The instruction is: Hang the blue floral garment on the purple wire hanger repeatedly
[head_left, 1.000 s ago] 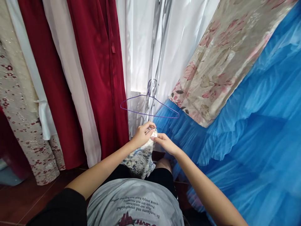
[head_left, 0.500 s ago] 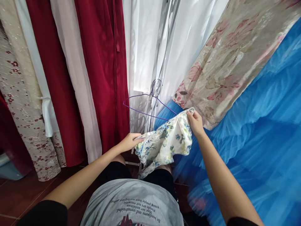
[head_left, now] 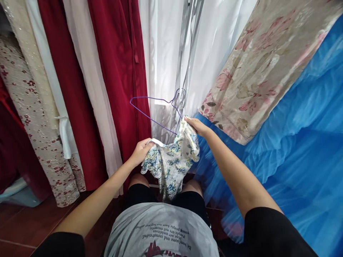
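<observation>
A small white dress with a blue and yellow floral print [head_left: 173,160] hangs down between my two hands, above my knees. My left hand [head_left: 141,151] pinches its left shoulder edge, the fingers closed on the cloth. Higher up, my right hand [head_left: 197,125] grips the other shoulder. A purple wire hanger [head_left: 150,113] reaches into the right shoulder of the dress, while its left arm sticks out bare. The hanger's hook lies by a thin metal stand [head_left: 184,71]; whether it hangs there I cannot tell.
Long dark red gowns [head_left: 115,71] and pale gowns hang on the left. White curtains [head_left: 163,43] fall behind the hanger. A beige floral dress [head_left: 246,82] and a ruffled blue tulle gown [head_left: 300,150] fill the right. A light blue tub [head_left: 24,194] stands on the tiled floor.
My right hand has moved left and slightly up, bringing the dress's right shoulder onto the hanger's end. My left hand has shifted slightly left and up. The dress now hangs more upright, and the hanger has swung left.
</observation>
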`<move>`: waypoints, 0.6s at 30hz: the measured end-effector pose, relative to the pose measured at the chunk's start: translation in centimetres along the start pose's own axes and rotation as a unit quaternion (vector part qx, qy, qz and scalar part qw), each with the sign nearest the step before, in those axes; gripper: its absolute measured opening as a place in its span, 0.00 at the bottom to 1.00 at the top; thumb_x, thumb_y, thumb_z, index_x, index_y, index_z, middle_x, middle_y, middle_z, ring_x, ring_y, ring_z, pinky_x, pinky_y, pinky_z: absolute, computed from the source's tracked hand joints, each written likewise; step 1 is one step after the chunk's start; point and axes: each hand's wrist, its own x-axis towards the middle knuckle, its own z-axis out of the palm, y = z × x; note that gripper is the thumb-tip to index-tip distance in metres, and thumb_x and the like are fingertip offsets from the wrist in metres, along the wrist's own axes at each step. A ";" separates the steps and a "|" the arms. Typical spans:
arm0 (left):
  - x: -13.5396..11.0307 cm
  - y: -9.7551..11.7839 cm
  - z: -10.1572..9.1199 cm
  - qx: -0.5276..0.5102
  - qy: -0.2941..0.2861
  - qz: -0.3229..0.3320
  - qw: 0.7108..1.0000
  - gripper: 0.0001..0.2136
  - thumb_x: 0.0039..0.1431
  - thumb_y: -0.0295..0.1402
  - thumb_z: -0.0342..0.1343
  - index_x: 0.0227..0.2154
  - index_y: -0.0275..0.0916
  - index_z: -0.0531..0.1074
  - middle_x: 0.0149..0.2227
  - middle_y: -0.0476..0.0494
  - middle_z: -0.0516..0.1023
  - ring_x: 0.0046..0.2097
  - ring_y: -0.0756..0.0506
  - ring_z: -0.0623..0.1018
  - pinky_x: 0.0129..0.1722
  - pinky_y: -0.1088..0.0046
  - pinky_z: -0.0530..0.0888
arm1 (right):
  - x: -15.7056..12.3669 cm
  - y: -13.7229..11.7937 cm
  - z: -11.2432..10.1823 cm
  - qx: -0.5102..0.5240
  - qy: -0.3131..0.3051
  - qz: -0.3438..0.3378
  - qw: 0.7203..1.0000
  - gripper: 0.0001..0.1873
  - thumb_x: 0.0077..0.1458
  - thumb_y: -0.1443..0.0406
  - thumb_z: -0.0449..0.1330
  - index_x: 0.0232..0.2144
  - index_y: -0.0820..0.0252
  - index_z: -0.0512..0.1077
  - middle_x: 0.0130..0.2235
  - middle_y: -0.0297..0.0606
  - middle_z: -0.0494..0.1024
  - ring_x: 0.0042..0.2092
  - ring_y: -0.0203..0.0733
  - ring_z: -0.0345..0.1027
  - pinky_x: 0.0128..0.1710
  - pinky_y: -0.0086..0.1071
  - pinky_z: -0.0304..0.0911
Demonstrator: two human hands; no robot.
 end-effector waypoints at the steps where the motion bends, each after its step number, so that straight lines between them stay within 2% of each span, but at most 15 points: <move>1: 0.0 -0.2 -0.1 0.010 -0.004 0.001 1.000 0.16 0.64 0.47 0.50 0.34 0.39 0.71 0.27 0.50 0.70 0.28 0.47 0.69 0.28 0.73 0.65 | -0.2 0.0 0.1 0.014 -0.024 0.012 1.000 0.20 0.61 0.56 0.62 0.26 0.68 0.76 0.23 0.42 0.79 0.27 0.41 0.71 0.30 0.35 0.67; 3: 0.1 -0.7 -0.5 0.037 -0.016 0.006 0.999 0.13 0.65 0.43 0.49 0.33 0.39 0.70 0.28 0.50 0.71 0.29 0.47 0.70 0.29 0.74 0.65 | -0.6 0.0 0.2 0.045 -0.067 0.040 0.996 0.22 0.63 0.54 0.59 0.29 0.68 0.77 0.25 0.42 0.79 0.27 0.40 0.72 0.31 0.35 0.68; 6: 0.9 -1.6 -1.6 0.098 -0.063 0.014 0.993 0.06 0.60 0.34 0.51 0.33 0.41 0.73 0.30 0.50 0.75 0.32 0.46 0.73 0.33 0.73 0.66 | -0.8 -0.2 -0.2 0.076 -0.081 0.064 0.992 0.22 0.59 0.50 0.61 0.33 0.64 0.79 0.23 0.37 0.78 0.25 0.40 0.70 0.29 0.34 0.68; 8: 1.9 -2.4 -2.6 0.141 -0.096 0.015 0.985 0.04 0.54 0.29 0.54 0.28 0.41 0.74 0.28 0.50 0.75 0.32 0.45 0.73 0.35 0.72 0.67 | -0.9 -0.7 -1.0 0.088 -0.078 0.072 0.990 0.20 0.54 0.49 0.64 0.35 0.62 0.80 0.22 0.33 0.76 0.23 0.39 0.68 0.27 0.33 0.67; 10: 3.4 -3.1 -3.9 0.180 -0.104 0.013 0.978 0.06 0.47 0.24 0.53 0.22 0.42 0.71 0.25 0.50 0.74 0.33 0.44 0.72 0.37 0.71 0.67 | -1.0 -1.4 -2.0 0.095 -0.077 0.077 0.990 0.19 0.50 0.52 0.68 0.37 0.61 0.81 0.21 0.30 0.75 0.22 0.38 0.67 0.25 0.32 0.65; 14: 7.9 -3.3 -7.4 0.233 -0.066 -0.005 0.970 0.09 0.40 0.20 0.50 0.18 0.42 0.70 0.24 0.50 0.73 0.35 0.43 0.72 0.40 0.71 0.67 | -1.3 -3.0 -3.7 0.103 -0.077 0.087 0.988 0.17 0.47 0.59 0.70 0.40 0.62 0.81 0.22 0.31 0.77 0.22 0.38 0.68 0.24 0.31 0.64; 16: 10.9 -2.6 -9.0 0.247 -0.037 -0.019 0.968 0.10 0.38 0.20 0.49 0.19 0.41 0.71 0.24 0.50 0.73 0.34 0.44 0.72 0.39 0.72 0.67 | -1.3 -3.6 -4.1 0.102 -0.077 0.097 0.987 0.15 0.48 0.61 0.69 0.39 0.64 0.81 0.23 0.34 0.78 0.24 0.41 0.71 0.26 0.33 0.66; 18: 14.0 -1.5 -9.8 0.256 0.002 -0.031 0.966 0.10 0.37 0.19 0.50 0.20 0.40 0.72 0.24 0.49 0.73 0.33 0.44 0.72 0.39 0.73 0.67 | -1.2 -4.1 -4.3 0.101 -0.077 0.107 0.986 0.13 0.50 0.62 0.69 0.37 0.65 0.80 0.24 0.37 0.79 0.26 0.44 0.73 0.28 0.36 0.68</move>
